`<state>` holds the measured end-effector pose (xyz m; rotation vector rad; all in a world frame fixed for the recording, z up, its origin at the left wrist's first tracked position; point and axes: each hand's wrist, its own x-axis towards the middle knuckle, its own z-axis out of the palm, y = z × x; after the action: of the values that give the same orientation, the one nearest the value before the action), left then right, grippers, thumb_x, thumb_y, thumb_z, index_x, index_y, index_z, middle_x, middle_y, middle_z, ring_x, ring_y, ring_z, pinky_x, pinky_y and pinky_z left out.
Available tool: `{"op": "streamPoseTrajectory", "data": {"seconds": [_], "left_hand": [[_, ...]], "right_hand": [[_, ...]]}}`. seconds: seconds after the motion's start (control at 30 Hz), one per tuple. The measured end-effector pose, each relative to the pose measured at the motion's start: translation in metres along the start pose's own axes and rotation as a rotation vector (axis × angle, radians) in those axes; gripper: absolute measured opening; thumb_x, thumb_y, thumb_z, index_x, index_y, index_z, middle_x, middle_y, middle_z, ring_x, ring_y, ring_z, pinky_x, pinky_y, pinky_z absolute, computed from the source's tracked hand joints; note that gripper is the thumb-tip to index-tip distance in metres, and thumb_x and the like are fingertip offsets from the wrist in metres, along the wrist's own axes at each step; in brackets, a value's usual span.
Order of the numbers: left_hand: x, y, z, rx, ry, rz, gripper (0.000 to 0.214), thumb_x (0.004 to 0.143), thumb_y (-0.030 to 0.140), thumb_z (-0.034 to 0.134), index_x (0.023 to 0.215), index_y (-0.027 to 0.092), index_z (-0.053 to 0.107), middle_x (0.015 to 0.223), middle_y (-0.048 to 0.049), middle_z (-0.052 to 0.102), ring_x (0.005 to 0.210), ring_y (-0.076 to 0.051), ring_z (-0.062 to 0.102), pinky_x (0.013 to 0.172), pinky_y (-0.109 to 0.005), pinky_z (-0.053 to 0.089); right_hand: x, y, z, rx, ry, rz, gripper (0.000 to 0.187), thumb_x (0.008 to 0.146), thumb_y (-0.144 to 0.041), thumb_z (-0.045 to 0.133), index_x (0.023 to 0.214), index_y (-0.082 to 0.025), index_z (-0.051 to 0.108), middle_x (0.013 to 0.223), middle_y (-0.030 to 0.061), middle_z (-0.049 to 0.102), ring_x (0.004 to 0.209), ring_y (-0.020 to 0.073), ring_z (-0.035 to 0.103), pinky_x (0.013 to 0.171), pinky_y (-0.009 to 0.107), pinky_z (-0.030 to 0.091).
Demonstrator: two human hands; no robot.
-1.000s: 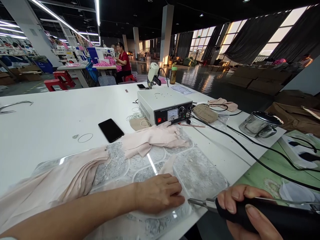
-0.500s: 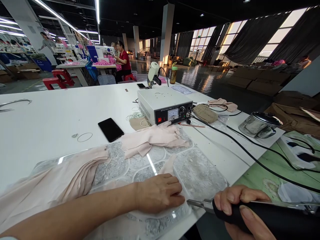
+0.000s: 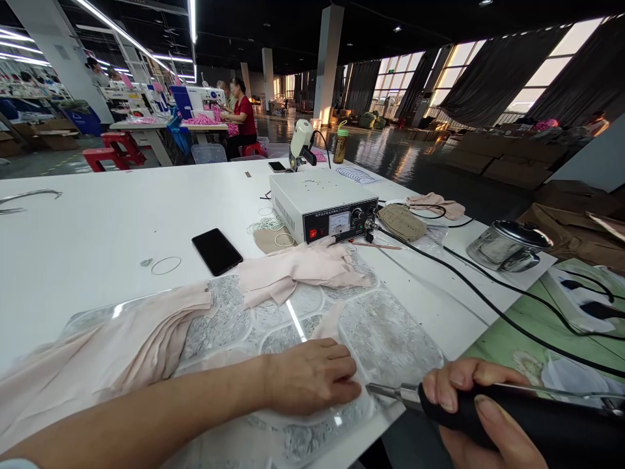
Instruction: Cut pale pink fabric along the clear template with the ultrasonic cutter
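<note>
My left hand lies palm down, fingers together, pressing pale pink fabric onto a scuffed clear cutting plate at the table's near edge. My right hand is wrapped round the black handle of a corded cutting tool. Its metal tip points left, right beside my left fingertips. More pink fabric lies in a pile at the left and another piece sits farther back.
A white control box with a dial stands behind the plate, its black cable running right. A black phone, thin rings, a steel pot and a bottle are on the white table. A person in red works far back.
Almost nothing moved. The tool's tip and my right hand shifted very slightly beside my left fingertips; my left hand stayed put on the fabric.
</note>
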<state>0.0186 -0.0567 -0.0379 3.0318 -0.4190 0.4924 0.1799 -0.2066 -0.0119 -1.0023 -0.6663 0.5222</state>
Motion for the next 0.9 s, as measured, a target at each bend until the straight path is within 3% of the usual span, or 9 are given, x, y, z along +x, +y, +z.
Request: {"op": "streamPoseTrajectory", "data": {"seconds": [0.3,0.53,0.7,0.9], "left_hand": [[0.001,0.0,-0.002,0.002,0.025,0.013,0.011,0.094,0.011,0.055,0.088,0.011,0.065,0.074,-0.0036,0.053,0.073,-0.016,0.048,0.068,-0.029,0.04],[0.001,-0.001,0.0,0.003,0.036,0.033,0.011,0.094,0.011,0.054,0.092,0.01,0.065,0.075,-0.0041,0.054,0.074,-0.017,0.049,0.072,-0.03,0.043],[0.005,-0.003,-0.009,0.002,0.049,0.059,0.017,0.097,0.01,0.047,0.094,0.008,0.064,0.076,-0.0044,0.054,0.075,-0.017,0.051,0.078,-0.033,0.046],[0.001,-0.003,-0.018,0.046,0.092,0.017,0.024,0.098,0.007,0.04,0.098,0.005,0.063,0.079,-0.0074,0.057,0.08,-0.02,0.054,0.086,-0.04,0.046]], "right_hand": [[0.005,0.003,-0.003,-0.006,-0.121,-0.078,0.011,0.08,-0.022,0.064,0.075,-0.022,0.053,0.068,-0.0021,0.052,0.051,0.0115,0.051,0.051,0.033,0.054],[0.002,-0.001,-0.001,0.008,-0.019,-0.035,0.012,0.081,-0.027,0.064,0.077,-0.022,0.053,0.067,-0.0026,0.047,0.053,0.0117,0.049,0.05,0.03,0.051],[0.002,0.004,-0.003,0.002,-0.124,-0.051,0.007,0.086,-0.024,0.057,0.081,-0.023,0.052,0.068,-0.0018,0.05,0.055,0.0121,0.051,0.054,0.029,0.052],[0.0,0.011,-0.007,0.067,-0.124,-0.071,0.002,0.09,-0.024,0.053,0.089,-0.025,0.052,0.076,-0.0012,0.049,0.058,0.0115,0.053,0.056,0.03,0.052]]}}
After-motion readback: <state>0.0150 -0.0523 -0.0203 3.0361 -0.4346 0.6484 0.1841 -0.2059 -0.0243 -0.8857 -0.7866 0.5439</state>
